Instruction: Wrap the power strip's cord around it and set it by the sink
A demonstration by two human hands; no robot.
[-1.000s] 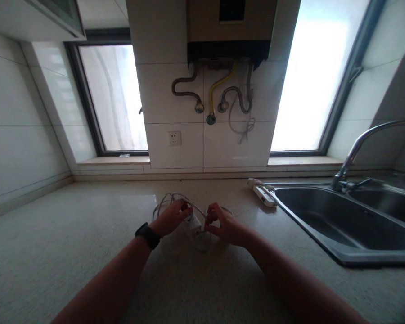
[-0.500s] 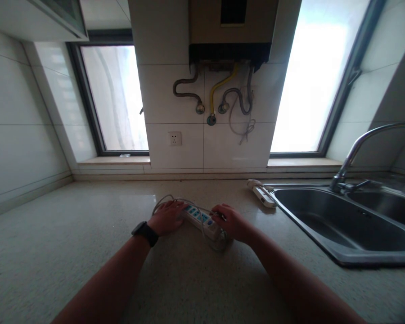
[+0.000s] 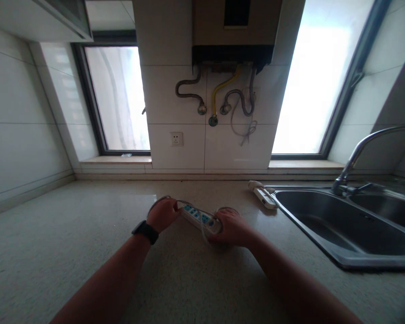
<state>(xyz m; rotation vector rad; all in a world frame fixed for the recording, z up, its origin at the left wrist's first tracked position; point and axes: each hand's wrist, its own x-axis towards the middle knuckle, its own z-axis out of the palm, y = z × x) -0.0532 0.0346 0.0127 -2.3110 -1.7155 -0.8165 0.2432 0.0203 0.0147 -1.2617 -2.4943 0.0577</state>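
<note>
A white power strip (image 3: 198, 216) with blue-green sockets lies at a slant on the countertop between my hands. Its pale cord (image 3: 203, 227) crosses over the strip and loops behind both hands. At the strip's left end, my left hand (image 3: 164, 211) has its thumb and fingers pinched on a stretch of the cord; a black watch is on that wrist. Fingers of my right hand (image 3: 232, 227) wrap the strip's right end, with the thumb at its near side. The cord's plug cannot be made out.
A second white power strip (image 3: 265, 198) with its cord bundled rests by the steel sink (image 3: 319, 216) on the right. A curved faucet (image 3: 356, 153) rises behind the basin. On the tiled wall are an outlet (image 3: 177, 139) and a water heater (image 3: 234, 27) with hoses.
My right hand has gone from pinching above the strip to gripping its right end. My left hand has lifted from lying flat and its fingers have closed. The view has shifted slightly.
</note>
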